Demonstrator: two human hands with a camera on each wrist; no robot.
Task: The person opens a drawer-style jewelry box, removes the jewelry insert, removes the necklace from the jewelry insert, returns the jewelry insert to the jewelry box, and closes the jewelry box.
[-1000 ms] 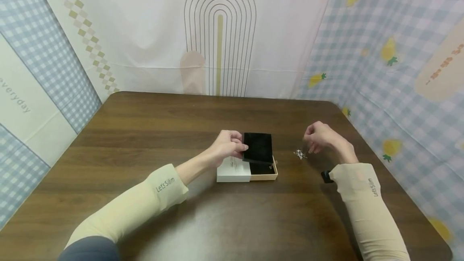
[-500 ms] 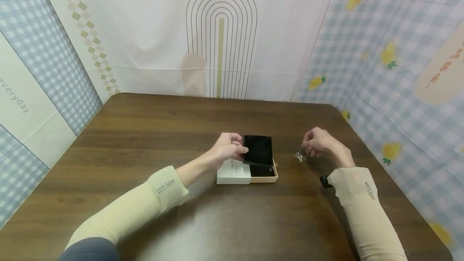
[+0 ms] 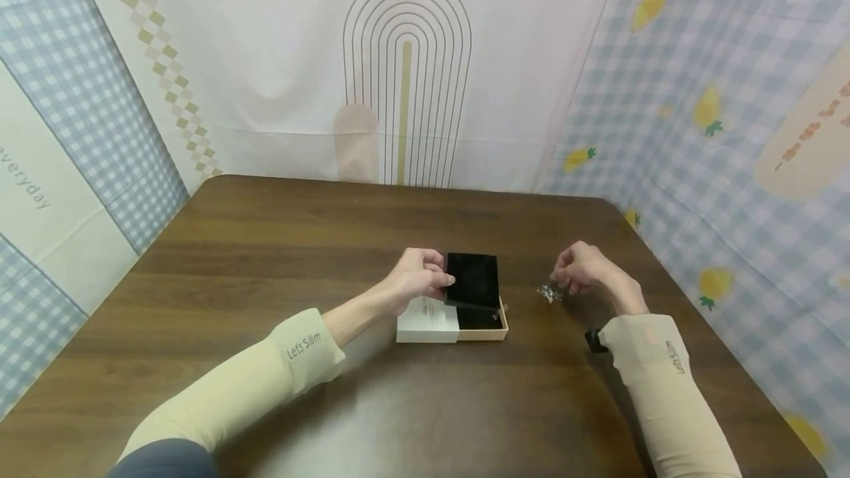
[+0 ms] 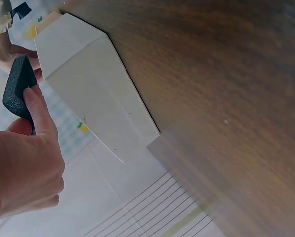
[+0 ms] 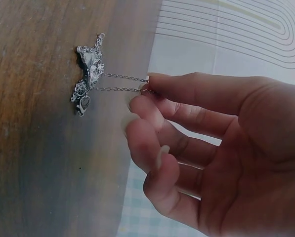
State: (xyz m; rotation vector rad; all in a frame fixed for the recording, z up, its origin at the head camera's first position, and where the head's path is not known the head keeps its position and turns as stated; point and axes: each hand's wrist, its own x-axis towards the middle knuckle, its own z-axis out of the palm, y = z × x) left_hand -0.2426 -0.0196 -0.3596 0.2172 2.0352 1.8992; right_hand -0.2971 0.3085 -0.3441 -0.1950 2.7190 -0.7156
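My left hand (image 3: 415,282) pinches a black foam pad (image 3: 473,280) between thumb and fingers, tilted above a small box. In the left wrist view the pad (image 4: 20,89) shows its edge. The box has a white sleeve (image 3: 427,321) and a partly pulled-out drawer (image 3: 483,333) with a black lining. To the right, my right hand (image 3: 581,269) pinches the chain of a silver necklace (image 3: 548,293). Two strands of chain rise to thumb and finger in the right wrist view, while the rest of the necklace (image 5: 90,69) lies bunched on the table.
The brown wooden table (image 3: 299,227) runs back to a white curtain (image 3: 265,57). A blue checked cloth with pineapples (image 3: 704,131) hangs close on the right. A black wrist device (image 3: 595,341) sits under the right sleeve.
My right hand has come down a little and slightly left, nearer the bunched necklace. My left hand keeps holding the foam pad over the box. The head view has tilted slightly up.
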